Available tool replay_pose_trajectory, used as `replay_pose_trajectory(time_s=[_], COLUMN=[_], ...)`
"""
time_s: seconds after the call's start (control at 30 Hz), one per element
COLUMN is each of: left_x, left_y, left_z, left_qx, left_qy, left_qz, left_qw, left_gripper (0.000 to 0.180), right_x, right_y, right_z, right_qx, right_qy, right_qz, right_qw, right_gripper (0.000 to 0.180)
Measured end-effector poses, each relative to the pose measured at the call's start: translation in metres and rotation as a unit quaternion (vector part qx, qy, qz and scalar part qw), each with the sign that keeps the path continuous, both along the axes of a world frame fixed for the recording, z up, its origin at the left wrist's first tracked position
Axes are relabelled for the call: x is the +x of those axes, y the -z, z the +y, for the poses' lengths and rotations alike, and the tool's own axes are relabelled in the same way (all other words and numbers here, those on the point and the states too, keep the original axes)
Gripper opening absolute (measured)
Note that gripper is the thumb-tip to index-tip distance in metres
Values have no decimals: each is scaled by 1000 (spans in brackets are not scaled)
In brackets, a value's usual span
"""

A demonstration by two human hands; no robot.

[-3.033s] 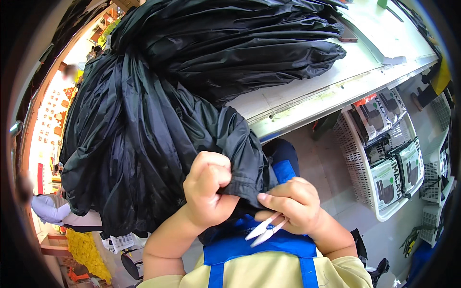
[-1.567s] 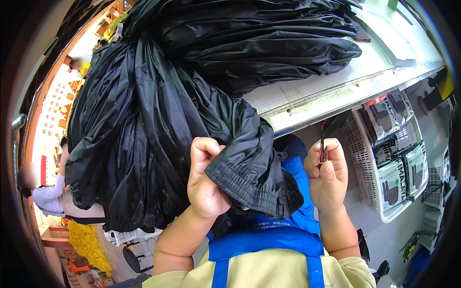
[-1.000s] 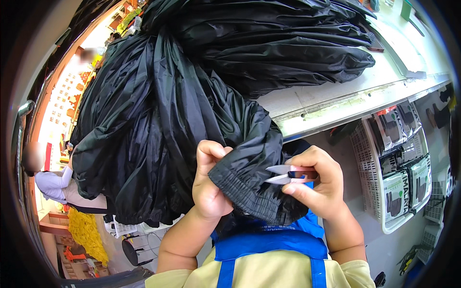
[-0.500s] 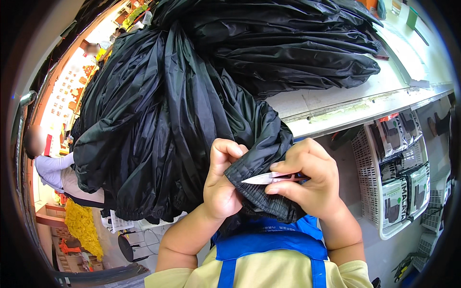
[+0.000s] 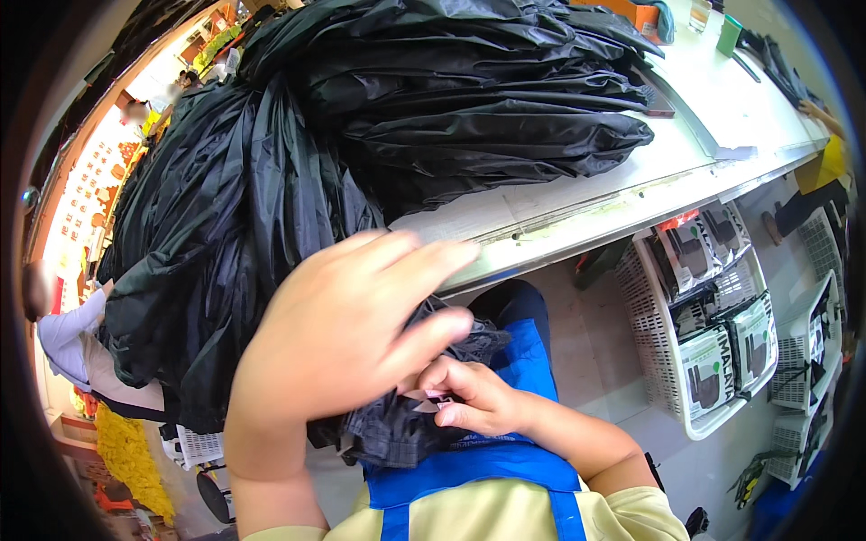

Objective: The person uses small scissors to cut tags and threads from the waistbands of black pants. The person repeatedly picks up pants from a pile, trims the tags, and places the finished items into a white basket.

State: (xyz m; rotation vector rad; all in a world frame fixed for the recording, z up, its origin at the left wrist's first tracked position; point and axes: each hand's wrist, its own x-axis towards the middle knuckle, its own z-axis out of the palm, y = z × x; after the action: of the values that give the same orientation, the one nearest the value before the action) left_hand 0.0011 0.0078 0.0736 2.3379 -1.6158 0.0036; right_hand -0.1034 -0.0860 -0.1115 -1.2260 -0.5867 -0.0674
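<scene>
My left hand (image 5: 347, 325) is raised in front of me, a little smeared by motion. Its fingers are stretched out and apart, and nothing shows in them. Below it, my right hand (image 5: 474, 397) is closed round small thread snips (image 5: 428, 401), whose pointed blades face left. Gathered black cloth with a ruched elastic edge (image 5: 388, 442) lies against my blue apron, just under the snips. My left hand and wrist hide part of this cloth. A big heap of shiny black fabric pieces (image 5: 262, 180) spreads before me and hangs down on the left.
A white worktable (image 5: 577, 194) extends to the far right, carrying an orange box (image 5: 631, 13) and a green container (image 5: 729, 36). White plastic baskets (image 5: 640, 316) of packaged goods stand right of me. One person (image 5: 81, 334) sits at left; another (image 5: 825, 167) is at far right.
My left hand has let go of the elastic edge and lifted up and leftward. My right hand has moved down and left with the snips; the cloth sits lower, and the view has shifted.
</scene>
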Motion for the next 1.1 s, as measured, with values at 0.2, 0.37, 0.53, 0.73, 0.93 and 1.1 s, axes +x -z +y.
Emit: replay_pose_trajectory(time_s=[0.2,0.37,0.53,0.73,0.93,1.1], left_x=[18,9,8,-7,-27,-31], left_y=[82,99,98,93,77,79], left_z=[-11,-15,-17,-27,-21,-34], left_qx=[262,258,169,-280,-63,-66], left_qy=[116,116,132,143,178,-8], left_qz=[-81,-154,-101,50,328,425], left_qw=[955,947,972,948,926,903], left_gripper=[13,15,27,50,56,60], right_x=[1,64,61,-21,-68,-55], right_y=[-12,-28,-43,-47,-31,-19], right_z=[-74,-232,-269,-136,-72,-39], right_qx=[82,66,119,-10,-173,-195], right_qy=[245,711,510,576,358,244], right_qz=[51,107,229,-192,-191,-201], right_qw=[965,692,821,794,898,928], right_gripper=[30,39,17,20,16,13])
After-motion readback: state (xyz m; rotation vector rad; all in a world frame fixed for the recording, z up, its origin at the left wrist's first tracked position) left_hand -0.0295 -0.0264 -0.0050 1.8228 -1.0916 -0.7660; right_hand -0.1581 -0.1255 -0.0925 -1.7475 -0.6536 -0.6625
